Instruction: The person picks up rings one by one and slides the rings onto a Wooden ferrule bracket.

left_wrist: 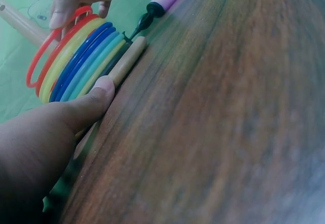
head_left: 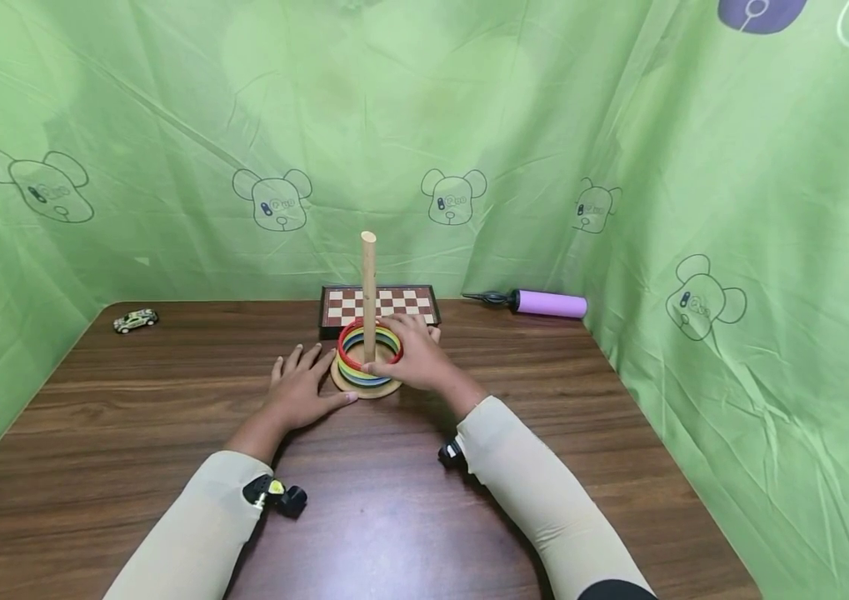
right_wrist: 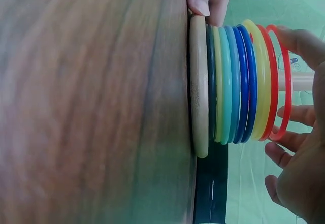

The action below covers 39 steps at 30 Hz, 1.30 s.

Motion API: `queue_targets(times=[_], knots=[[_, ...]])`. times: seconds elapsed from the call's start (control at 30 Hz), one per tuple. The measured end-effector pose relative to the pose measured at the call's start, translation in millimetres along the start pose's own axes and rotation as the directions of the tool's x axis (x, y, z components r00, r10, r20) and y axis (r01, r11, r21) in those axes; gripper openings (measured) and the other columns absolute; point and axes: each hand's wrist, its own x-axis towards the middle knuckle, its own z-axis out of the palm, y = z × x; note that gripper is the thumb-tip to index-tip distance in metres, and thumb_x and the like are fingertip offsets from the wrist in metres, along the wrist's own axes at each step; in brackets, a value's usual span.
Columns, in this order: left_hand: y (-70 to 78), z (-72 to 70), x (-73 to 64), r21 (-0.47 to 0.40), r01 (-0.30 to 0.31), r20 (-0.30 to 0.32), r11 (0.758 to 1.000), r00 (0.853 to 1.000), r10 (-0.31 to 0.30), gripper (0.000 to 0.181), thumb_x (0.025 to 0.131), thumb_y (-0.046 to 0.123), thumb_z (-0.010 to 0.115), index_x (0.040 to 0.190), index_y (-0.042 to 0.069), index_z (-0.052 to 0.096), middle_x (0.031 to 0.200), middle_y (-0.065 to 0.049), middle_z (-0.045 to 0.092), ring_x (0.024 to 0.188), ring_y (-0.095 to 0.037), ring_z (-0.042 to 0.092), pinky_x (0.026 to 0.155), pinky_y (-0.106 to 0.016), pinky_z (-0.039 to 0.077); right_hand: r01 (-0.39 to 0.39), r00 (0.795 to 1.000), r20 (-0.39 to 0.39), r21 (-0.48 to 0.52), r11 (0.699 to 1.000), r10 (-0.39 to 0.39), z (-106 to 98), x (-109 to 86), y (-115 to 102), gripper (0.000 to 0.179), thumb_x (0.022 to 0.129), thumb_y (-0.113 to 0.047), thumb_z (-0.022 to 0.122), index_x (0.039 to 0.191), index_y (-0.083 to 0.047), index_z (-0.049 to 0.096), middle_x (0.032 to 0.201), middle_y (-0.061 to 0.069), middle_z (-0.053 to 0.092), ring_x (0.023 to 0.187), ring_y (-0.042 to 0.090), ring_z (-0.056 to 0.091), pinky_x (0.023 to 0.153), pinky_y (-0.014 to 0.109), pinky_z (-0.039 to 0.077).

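Note:
A round wooden base (right_wrist: 199, 87) with an upright wooden peg (head_left: 369, 287) stands on the table. Around the peg lies a stack of coloured rings, among them a yellow ring (right_wrist: 262, 82) and a dark blue ring (right_wrist: 250, 82). The top red ring (right_wrist: 288, 82) is pinched between the thumb and fingers of my right hand (head_left: 418, 357); it sits tilted, slightly apart from the red ring below. My left hand (head_left: 298, 396) is spread at the base's left side, its thumb (left_wrist: 104, 87) touching the base's edge.
Behind the base lies a checkered board (head_left: 409, 300) in a dark frame. A purple hand pump (head_left: 550, 303) is at the back right, and a toy car (head_left: 135, 321) at the back left. Green curtains (head_left: 364, 125) enclose the wooden table (head_left: 364, 500).

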Motion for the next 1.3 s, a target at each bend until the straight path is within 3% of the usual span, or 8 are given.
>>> queue_targets(times=[0.43, 1.3], knots=[[-1.5, 0.8, 0.5, -0.001, -0.003, -0.003, 1.0, 1.0, 0.003, 0.111, 0.089, 0.085, 0.065, 0.171, 0.015, 0.038, 0.178, -0.026, 0.029, 0.166, -0.057, 0.012, 0.13, -0.079, 0.004, 0.024, 1.0, 0.001, -0.023, 0.999, -0.024, 4.0, 1.6, 2.0, 0.093, 0.086, -0.062, 0.088, 0.161, -0.02, 0.054, 0.166, 0.007, 0.052, 0.152, 0.029, 0.042, 0.11, 0.06, 0.035], [0.7, -2.7, -2.0, 0.02, 0.008, 0.008, 1.0, 1.0, -0.009, 0.108, 0.092, 0.082, 0.067, 0.171, 0.015, 0.038, 0.178, -0.024, 0.03, 0.167, -0.055, 0.013, 0.131, -0.079, 0.006, 0.001, 0.999, 0.041, 0.003, 1.0, -0.001, 5.6, 1.4, 3.6, 0.093, 0.089, -0.062, 0.085, 0.165, -0.021, 0.05, 0.17, 0.009, 0.046, 0.16, 0.031, 0.036, 0.119, 0.066, 0.03]])
